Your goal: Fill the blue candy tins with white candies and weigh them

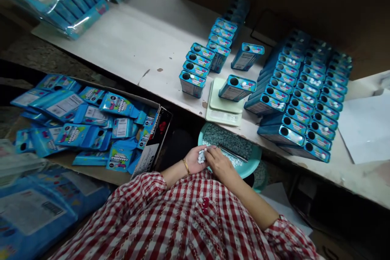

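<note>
In the head view, my left hand [193,157] is cupped palm up, with a small heap of white candies [201,157] in it. Bent over that palm, my right hand [218,163] has its fingertips pinched together at the candies. A pale piece shows at the fingertips. Just beyond both hands is a turquoise basin [255,155] of small white candies, with a dark metallic strip lying across it. On the table edge above stands a pale green scale [224,117], bearing one upright blue box [237,88] with a round hole in its top.
Rows of upright blue boxes [300,101] fill the table's right side. Shorter rows [195,67] stand left of the scale. A carton [152,146] of blue boxes sits at my left. Plastic-wrapped packs [67,4] lie at the far left, and white paper [365,122] at the right.
</note>
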Tool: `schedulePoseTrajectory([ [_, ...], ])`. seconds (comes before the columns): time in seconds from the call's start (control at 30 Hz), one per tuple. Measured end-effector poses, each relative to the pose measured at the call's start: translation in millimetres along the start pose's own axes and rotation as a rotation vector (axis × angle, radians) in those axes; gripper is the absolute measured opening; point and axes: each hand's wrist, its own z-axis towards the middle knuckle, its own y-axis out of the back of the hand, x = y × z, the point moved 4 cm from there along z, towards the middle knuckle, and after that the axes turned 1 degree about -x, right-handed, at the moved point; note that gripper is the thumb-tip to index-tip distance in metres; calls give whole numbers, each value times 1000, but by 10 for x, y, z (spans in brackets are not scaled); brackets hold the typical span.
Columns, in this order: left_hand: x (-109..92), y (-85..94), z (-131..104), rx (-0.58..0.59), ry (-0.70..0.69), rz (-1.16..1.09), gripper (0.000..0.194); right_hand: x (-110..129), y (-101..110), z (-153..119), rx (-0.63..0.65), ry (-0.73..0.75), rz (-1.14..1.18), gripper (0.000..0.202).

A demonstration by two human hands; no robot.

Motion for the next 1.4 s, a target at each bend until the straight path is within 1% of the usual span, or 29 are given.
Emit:
schedulePoseTrajectory([
  [0.1,-25,24,17,-24,5,14,27,-42,-18,0,-21,0,85,26],
  [0.2,-48,26,40,-48,12,1,25,-108,-39,12,-73,-18,163,22],
  [0.3,-62,-11,60,-67,19,-46,26,-192,-20,7,-137,-25,241,20],
  [0.4,-71,-61,77,-116,28,-64,26,-271,15,-14,-159,-45,300,21],
  [0.47,-73,-90,91,-143,39,-64,26,-299,29,-26,-160,-45,314,21],
  [0.63,-74,-124,128,-162,59,-51,26,-314,31,-20,-139,-44,317,21],
  [0.8,-68,-134,129,-141,74,-34,22,-303,68,-1,-140,-33,334,21],
  [0.93,-67,-113,125,-161,70,15,22,-267,28,-11,-118,-26,352,22],
  [1.07,-62,-70,134,-204,67,22,23,-235,-23,-47,-89,-52,299,22],
  [1.13,-55,-57,140,-195,79,3,24,-257,60,-59,-136,-29,318,22],
  [1.2,-56,-48,143,-182,76,-11,25,-358,258,-47,-266,-39,348,26],
  [1.27,-63,-32,141,-197,66,16,26,-554,534,4,-449,-158,320,37],
  [1.33,-69,-21,133,-220,66,70,27,-777,809,108,-596,-339,240,53],
  [1.37,-71,-22,128,-222,66,84,27,-873,923,185,-633,-418,200,61],
  [1.4,-74,-26,123,-217,63,87,27,-951,1014,277,-645,-476,169,68],
])
